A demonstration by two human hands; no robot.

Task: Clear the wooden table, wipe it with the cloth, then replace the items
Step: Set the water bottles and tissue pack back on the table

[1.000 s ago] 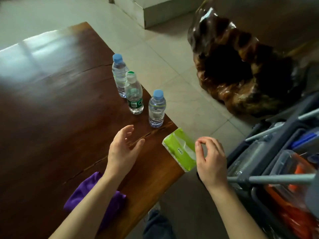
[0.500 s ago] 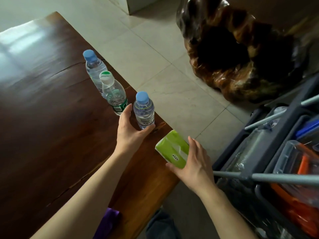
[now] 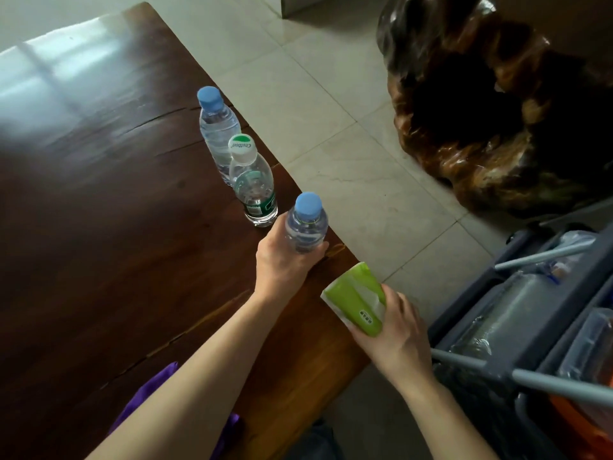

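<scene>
Glossy wooden table [image 3: 99, 227], clear plastic bottles [image 3: 253, 184]

Left hand [image 3: 282, 260]: bare; no glove, ring or watch visible; fingers slender, nails short as far as can be told. Left forearm: bare for its whole visible length, from the wrist to the near edge of the view; no sleeve in sight. Right hand [image 3: 396, 333]: bare; no ring, band or glove; knuckles and tendons plain on its back. Right forearm: bare likewise; no cuff visible. Between the two forearms, at the near edge, a patch of dark blue-grey clothing [image 3: 318, 439]; blurred, garment type undetermined.
</scene>
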